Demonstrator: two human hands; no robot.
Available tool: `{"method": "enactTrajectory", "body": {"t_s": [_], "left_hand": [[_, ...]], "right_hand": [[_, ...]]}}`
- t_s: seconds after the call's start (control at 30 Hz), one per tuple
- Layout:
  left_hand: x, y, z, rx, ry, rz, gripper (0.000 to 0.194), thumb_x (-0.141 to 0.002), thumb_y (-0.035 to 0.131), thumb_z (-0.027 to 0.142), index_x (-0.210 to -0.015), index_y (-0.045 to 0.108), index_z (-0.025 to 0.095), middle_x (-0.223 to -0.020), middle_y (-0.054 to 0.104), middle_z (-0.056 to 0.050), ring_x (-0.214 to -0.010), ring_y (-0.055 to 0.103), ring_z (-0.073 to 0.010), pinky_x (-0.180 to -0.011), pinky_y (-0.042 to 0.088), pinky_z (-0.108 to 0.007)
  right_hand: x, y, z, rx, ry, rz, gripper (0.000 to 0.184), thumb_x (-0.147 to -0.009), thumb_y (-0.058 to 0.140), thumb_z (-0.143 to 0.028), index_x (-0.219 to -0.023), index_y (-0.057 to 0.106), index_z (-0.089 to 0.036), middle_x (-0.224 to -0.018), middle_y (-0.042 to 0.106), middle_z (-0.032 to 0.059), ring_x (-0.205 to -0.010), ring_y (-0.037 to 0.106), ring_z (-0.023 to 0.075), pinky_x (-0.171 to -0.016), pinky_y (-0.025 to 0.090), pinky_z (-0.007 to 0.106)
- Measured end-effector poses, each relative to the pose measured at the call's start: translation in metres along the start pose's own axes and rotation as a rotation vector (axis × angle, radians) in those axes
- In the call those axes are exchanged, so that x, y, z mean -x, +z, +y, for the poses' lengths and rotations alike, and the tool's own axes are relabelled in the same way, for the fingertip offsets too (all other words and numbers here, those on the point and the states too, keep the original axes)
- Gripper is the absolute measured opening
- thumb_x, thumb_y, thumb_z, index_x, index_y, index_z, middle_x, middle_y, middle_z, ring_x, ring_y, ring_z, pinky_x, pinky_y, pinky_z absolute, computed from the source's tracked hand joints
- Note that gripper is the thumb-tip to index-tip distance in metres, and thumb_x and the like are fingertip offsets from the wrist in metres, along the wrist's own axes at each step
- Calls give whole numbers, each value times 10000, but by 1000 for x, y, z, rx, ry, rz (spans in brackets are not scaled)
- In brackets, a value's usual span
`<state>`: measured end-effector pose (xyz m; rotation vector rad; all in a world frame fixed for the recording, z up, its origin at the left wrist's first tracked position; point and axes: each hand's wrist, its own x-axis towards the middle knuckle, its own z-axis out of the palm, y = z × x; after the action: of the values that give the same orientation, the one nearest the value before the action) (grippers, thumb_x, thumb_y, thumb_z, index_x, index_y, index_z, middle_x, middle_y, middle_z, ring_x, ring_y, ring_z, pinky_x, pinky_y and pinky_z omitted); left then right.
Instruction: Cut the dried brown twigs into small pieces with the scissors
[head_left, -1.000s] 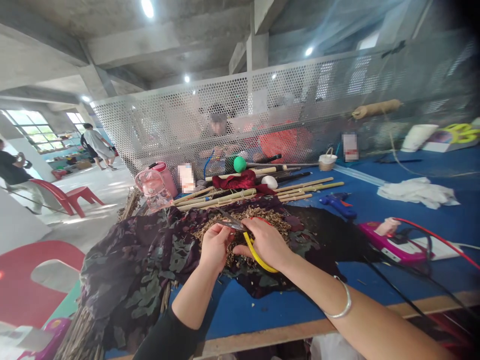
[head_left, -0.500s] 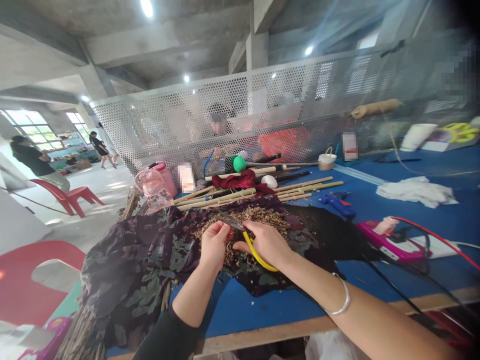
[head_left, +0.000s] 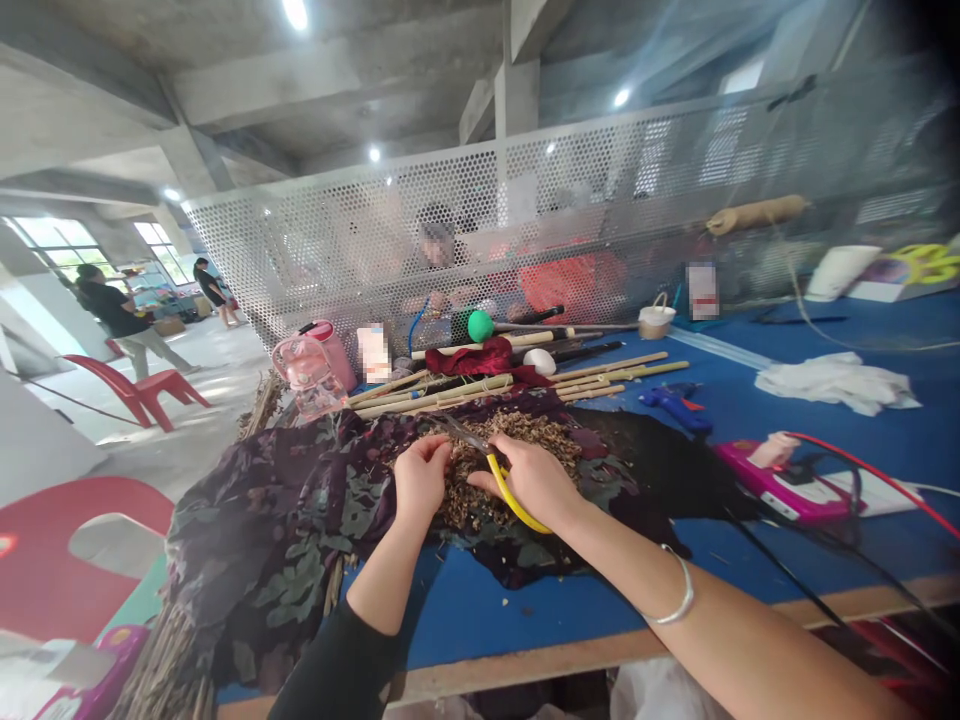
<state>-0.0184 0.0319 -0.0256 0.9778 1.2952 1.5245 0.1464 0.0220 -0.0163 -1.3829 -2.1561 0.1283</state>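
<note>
My right hand [head_left: 536, 480] is closed around the yellow handle of a pair of scissors [head_left: 507, 495]. Their metal blades point left and away from me and look slightly parted. Just left of the blades, my left hand [head_left: 421, 478] is pinched, with thumb and fingertips together; whatever lies between them is too small to make out. Under both hands is a heap of brown dried plant bits [head_left: 547, 440]. The heap rests on a dark floral cloth [head_left: 300, 520] spread over the blue table [head_left: 450, 620].
Bamboo sticks [head_left: 427, 402] and a dark red cloth [head_left: 472, 360] lie behind the heap. A pink bottle [head_left: 335, 360] stands at left. On the right are a blue glue gun [head_left: 675, 405], a pink power strip [head_left: 780, 490] and white gloves [head_left: 836, 382]. A perforated metal screen [head_left: 337, 230] closes the back; someone sits behind it.
My left hand has shifted slightly left, apart from the scissors. The blades show more clearly and look more parted. In the left background, two people have moved to the right.
</note>
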Motion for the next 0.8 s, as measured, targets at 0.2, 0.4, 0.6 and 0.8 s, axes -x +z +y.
{"method": "enactTrajectory", "body": {"t_s": [0.2,0.4,0.6,0.8], "left_hand": [[2,-1,14,340,-207,-31,190,-727,633,94,-906,611,153,-783,678,-41,-635,622,-84,-554,489,-155],[8,4,15,496,-346,-30,295,-775,559,48,-1033,578,188,-840,673,-12,-581,616,-50,-530,505,-138],[9,6,16,569,-368,-30,279,-777,545,11,-1010,584,160,-823,665,-23,-597,618,-44,-565,519,-128],[7,7,11,561,-302,-29,261,-778,526,-9,-990,558,140,-852,665,-43,-606,613,-44,-539,498,-113]], "right_hand": [[0,0,3,18,-41,75,535,-743,547,-610,-1061,532,-180,-947,647,98,-875,624,235,-752,459,311],[1,-2,0,112,-147,71,609,-685,580,-649,-1038,531,-156,-840,585,86,-788,577,238,-687,437,321],[0,0,1,140,-132,76,557,-714,561,-636,-1020,538,-171,-836,573,73,-793,565,235,-681,420,316],[0,1,-1,99,-101,76,539,-717,580,-608,-1040,541,-177,-863,592,78,-819,574,237,-709,436,326]]}}
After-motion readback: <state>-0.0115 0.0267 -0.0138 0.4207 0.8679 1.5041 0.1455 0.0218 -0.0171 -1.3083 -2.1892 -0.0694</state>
